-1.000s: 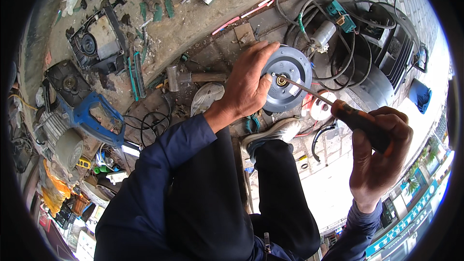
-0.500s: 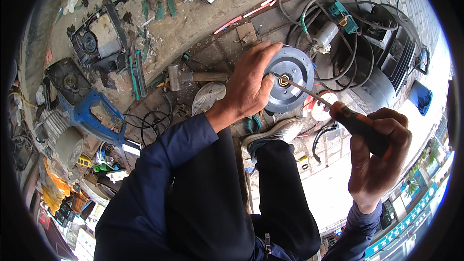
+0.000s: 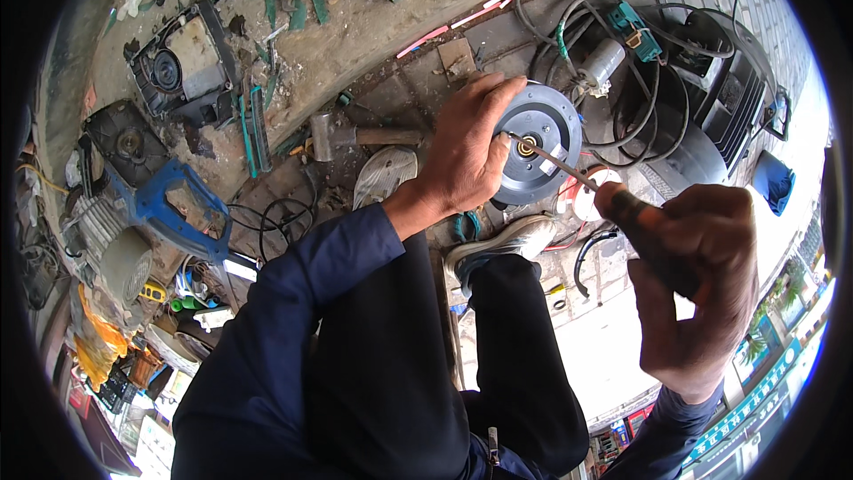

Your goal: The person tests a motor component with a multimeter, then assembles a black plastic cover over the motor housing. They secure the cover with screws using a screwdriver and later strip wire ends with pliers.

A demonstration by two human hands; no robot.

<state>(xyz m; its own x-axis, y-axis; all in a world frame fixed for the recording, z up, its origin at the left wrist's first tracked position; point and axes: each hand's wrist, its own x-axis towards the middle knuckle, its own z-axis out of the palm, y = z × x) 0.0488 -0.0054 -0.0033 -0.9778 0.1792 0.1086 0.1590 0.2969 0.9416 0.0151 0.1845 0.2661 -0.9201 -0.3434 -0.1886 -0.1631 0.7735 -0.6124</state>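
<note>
My left hand (image 3: 458,151) grips a round grey metal disc (image 3: 550,115) by its left side, thumb on its face. A brass-coloured ring (image 3: 528,145) sits at the disc's centre. My right hand (image 3: 697,293) is wrapped round the black and orange handle of a screwdriver (image 3: 631,213). Its shaft runs up-left across the disc to beside my left thumb; I cannot make out exactly what the tip touches. Below the disc lie a white round part (image 3: 585,203) and a shoe on my foot (image 3: 502,240).
A hammer (image 3: 324,136), blue tool housing (image 3: 178,200) and opened black casing (image 3: 178,62) lie left. Steel cylinders and a spanner are on the concrete ledge (image 3: 338,53). Tangled cables (image 3: 622,133), a black machine (image 3: 720,98) and a blue cloth (image 3: 773,182) are right.
My left hand and the disc have shifted slightly right. My right hand has turned on the screwdriver handle, its fingers higher and the thumb now angled lower.
</note>
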